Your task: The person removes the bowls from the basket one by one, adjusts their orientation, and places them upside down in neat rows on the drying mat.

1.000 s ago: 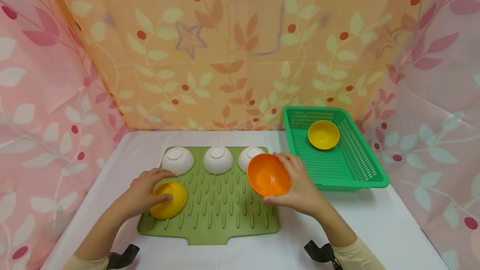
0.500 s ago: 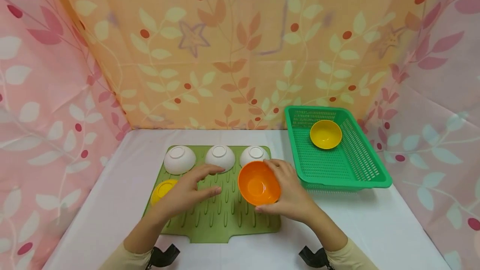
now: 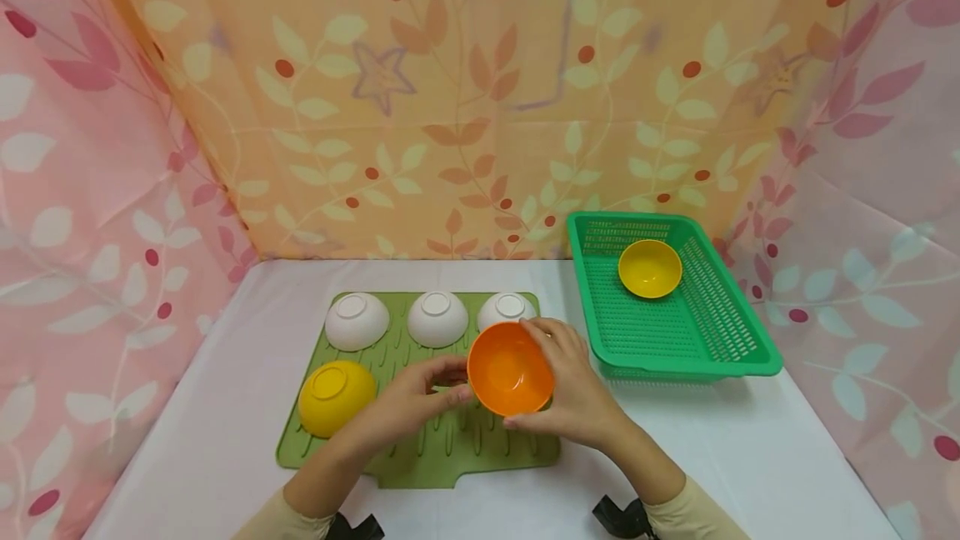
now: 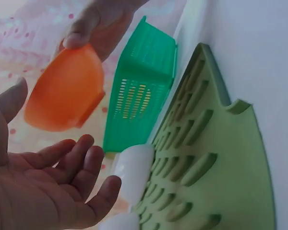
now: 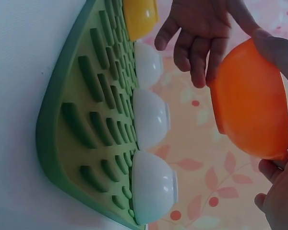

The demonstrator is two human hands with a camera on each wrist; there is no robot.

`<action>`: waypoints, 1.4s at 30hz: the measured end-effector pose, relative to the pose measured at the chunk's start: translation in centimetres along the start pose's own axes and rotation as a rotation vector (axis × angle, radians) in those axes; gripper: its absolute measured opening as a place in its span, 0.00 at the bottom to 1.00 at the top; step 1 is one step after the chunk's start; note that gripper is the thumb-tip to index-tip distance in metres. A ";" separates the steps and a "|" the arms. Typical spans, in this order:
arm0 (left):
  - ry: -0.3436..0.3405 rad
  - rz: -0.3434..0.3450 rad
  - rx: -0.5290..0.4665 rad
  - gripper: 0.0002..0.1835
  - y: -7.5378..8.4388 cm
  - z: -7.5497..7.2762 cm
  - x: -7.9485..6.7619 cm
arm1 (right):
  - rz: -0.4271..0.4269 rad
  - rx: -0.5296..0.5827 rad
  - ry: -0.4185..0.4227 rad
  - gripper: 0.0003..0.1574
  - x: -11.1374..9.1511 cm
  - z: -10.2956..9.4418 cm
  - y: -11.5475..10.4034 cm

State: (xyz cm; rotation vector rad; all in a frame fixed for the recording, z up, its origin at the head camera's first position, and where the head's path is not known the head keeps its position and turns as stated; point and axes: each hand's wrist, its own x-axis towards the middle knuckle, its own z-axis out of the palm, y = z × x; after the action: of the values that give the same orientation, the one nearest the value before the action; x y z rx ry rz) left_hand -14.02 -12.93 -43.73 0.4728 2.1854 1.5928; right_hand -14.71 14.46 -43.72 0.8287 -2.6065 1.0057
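Observation:
My right hand (image 3: 573,390) grips an orange bowl (image 3: 510,369) by its rim, thumb on the near side, above the right part of a green drying mat (image 3: 495,450). The bowl is tilted, its inside facing the head camera. My left hand (image 3: 412,402) is at the bowl's left side with fingers relaxed. In the left wrist view, a gap shows between the left hand (image 4: 43,191) and the orange bowl (image 4: 67,91). An upside-down yellow bowl (image 3: 337,398) rests on the mat's left side, beyond my left forearm.
White bowls (image 3: 437,319) stand upside down in a row along the mat's far edge. A green basket (image 3: 716,307) at the back right holds another yellow bowl (image 3: 649,269), open side up. Patterned curtains (image 3: 480,148) enclose the white table (image 3: 225,357).
My left hand has let go of the yellow bowl, leaving it upside down on the mat, and moved right to the orange bowl. The right hand has brought that bowl slightly left and nearer.

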 end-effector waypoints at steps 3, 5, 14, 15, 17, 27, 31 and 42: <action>-0.030 -0.033 -0.097 0.32 -0.2 0.2 0.2 | -0.037 -0.002 0.009 0.77 0.0 0.3 0.1; -0.049 -0.039 -0.155 0.30 -0.4 0.2 0.3 | -0.064 0.003 0.020 0.78 0.0 0.4 0.1; 0.017 -0.043 -0.342 0.28 -0.7 0.6 0.5 | -0.184 -0.016 0.075 0.81 0.0 0.9 -0.2; 0.043 -0.036 -0.350 0.29 -0.6 0.6 0.5 | -0.187 0.001 0.069 0.81 0.0 0.8 -0.2; 0.100 -0.018 -0.353 0.30 -0.5 0.7 0.4 | -0.163 0.054 0.054 0.79 0.0 0.4 -0.3; 0.377 0.297 0.289 0.38 0.1 0.1 -0.4 | 0.146 0.214 -0.005 0.48 -0.1 -0.6 -0.5; 0.401 0.421 0.472 0.40 0.3 -0.1 -0.5 | 0.270 0.290 -0.114 0.49 -0.1 -0.6 -0.5; 0.355 0.652 0.635 0.42 0.1 -0.2 -0.3 | 0.304 0.425 -0.204 0.49 0.0 -0.3 -0.1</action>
State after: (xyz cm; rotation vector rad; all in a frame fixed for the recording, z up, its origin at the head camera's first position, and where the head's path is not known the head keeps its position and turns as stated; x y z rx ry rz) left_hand -13.81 -13.20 -43.53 1.2797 3.0244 1.2719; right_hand -14.69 14.60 -43.42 0.6565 -2.7899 1.6839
